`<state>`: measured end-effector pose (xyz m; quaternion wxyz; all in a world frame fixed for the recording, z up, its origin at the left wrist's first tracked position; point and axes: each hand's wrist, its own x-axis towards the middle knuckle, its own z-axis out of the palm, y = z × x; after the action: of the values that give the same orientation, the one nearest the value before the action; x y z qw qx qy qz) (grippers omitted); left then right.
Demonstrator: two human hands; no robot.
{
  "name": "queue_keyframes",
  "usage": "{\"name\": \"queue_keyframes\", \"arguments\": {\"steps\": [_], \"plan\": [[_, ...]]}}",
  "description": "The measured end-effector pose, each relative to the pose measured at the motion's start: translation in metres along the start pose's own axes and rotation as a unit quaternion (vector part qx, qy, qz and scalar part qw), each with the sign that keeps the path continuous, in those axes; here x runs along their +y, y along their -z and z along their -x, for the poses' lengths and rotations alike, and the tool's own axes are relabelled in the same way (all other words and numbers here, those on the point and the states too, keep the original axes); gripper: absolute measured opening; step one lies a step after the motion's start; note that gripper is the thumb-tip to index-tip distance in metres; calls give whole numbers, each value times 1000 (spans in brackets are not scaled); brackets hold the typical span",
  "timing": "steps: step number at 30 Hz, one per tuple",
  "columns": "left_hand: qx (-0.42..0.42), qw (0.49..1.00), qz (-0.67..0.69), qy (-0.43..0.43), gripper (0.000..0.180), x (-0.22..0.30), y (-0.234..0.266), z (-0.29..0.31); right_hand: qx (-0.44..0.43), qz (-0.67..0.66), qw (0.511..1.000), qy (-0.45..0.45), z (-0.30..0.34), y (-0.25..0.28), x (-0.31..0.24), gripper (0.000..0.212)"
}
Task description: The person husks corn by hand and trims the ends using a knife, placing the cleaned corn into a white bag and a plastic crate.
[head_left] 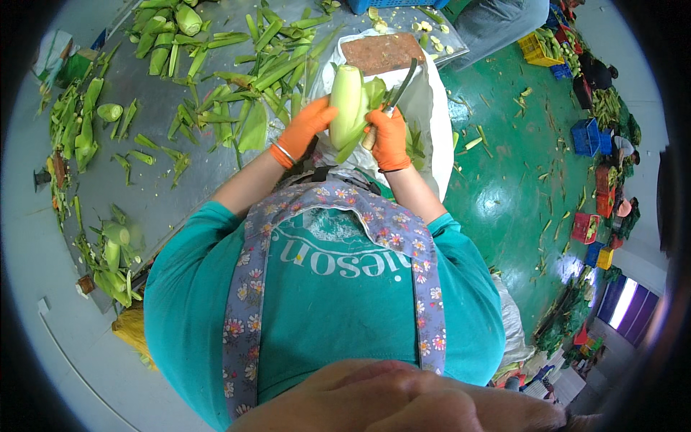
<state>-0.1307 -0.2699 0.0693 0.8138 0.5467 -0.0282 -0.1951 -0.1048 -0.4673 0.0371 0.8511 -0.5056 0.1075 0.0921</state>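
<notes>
In my left hand, orange-gloved, is a pale green ear of corn, held upright with the fingers wrapped round its left side. My right hand, also in an orange glove, grips a knife with a dark, slightly curved blade pointing up and away. Its wooden handle end shows below the fist. A loosened green husk leaf stands out from the corn's right side, close to my right fingers. Both hands are above an open white sack at the table's edge.
A reddish-brown brick lies at the sack's far side. Husk strips and husked ears cover much of the grey metal table. A blue crate and another person's leg are beyond. Crates and scraps dot the green floor.
</notes>
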Motion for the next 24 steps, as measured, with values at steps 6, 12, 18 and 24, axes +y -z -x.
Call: {"name": "queue_keyframes", "arguments": {"steps": [6,12,18,24], "plan": [[164,983,-81,1,57,-32,-8,-34,4,-28,998,-62,9,-3,-3,17],[71,932,355,25,69,-42,49,-71,76,-44,994,-71,6,63,-33,2],[54,922,382,-16,63,-51,26,-88,135,-86,986,-56,11,62,-55,4],[230,851,452,-135,68,-43,136,-97,90,-224,969,57,24,97,-90,29]]}}
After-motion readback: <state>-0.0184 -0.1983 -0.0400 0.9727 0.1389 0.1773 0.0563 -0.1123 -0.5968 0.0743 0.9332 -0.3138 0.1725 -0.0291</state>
